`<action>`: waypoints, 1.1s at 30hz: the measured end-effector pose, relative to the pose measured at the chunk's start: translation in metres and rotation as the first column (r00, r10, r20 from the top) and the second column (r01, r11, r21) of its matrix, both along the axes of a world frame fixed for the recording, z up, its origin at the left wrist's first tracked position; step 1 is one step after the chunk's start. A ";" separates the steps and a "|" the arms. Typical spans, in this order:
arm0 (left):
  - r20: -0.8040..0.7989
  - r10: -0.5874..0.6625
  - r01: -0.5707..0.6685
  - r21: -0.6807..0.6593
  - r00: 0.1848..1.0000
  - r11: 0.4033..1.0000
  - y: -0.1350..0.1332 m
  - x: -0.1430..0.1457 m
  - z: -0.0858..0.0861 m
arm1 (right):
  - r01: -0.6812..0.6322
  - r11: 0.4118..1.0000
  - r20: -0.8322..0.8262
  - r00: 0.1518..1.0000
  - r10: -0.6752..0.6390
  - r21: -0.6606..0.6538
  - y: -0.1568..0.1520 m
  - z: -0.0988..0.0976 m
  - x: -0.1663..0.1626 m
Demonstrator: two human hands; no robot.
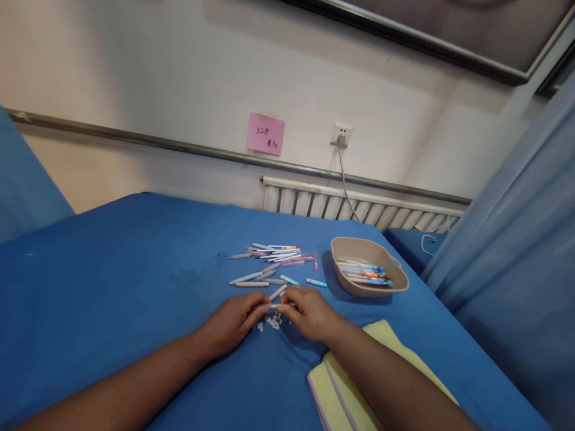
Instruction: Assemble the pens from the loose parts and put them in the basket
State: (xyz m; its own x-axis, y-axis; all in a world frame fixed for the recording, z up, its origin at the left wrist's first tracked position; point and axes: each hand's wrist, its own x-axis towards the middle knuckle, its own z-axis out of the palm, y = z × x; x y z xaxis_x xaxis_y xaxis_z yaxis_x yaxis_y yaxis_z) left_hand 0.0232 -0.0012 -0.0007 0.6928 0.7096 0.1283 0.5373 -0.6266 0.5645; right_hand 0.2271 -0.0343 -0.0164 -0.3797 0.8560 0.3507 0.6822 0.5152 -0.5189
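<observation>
My left hand (236, 318) and my right hand (312, 312) meet at the middle of the blue-covered table, fingers pinched. Between their fingertips runs a slim white pen part (275, 306); its ends are hidden by the fingers. Just below lies a small heap of white bits (272, 322), too small to name. A beige pen barrel (278, 292) rests right behind my fingertips. Farther back are several grey and beige pen barrels (252, 284), thin white sticks (279, 257) like refills, pink pieces (296, 260) and a teal printed piece (316, 282).
A beige plastic basket (399, 284) with several pens (365, 272) in it stands to the right. A folded yellow towel (339, 392) lies under my right forearm. Behind the table are a radiator (309, 202) and a plugged-in socket (341, 134). A blue curtain (516, 209) hangs at right.
</observation>
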 end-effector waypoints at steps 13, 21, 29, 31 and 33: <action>0.209 0.066 -0.076 0.042 0.976 0.996 0.000 -0.010 0.000 | 0.130 0.969 0.131 0.979 -0.159 0.210 -0.012 0.026 0.029; 0.280 0.246 -0.205 -0.170 0.928 0.964 0.026 -0.012 -0.013 | 0.558 0.823 0.409 0.730 -0.547 0.106 0.016 0.045 0.179; 0.298 0.210 -0.149 -0.214 0.931 0.965 0.027 -0.012 -0.014 | 0.564 0.825 0.549 0.682 -0.484 0.026 0.031 0.025 0.188; 0.308 0.213 -0.145 -0.230 0.927 0.962 0.026 -0.012 -0.015 | 0.561 0.825 0.519 0.687 -0.509 0.067 0.029 0.033 0.170; 0.315 0.223 -0.146 -0.252 0.923 0.957 0.026 -0.011 -0.016 | 0.517 0.843 0.409 0.745 -0.528 0.147 0.024 0.044 0.139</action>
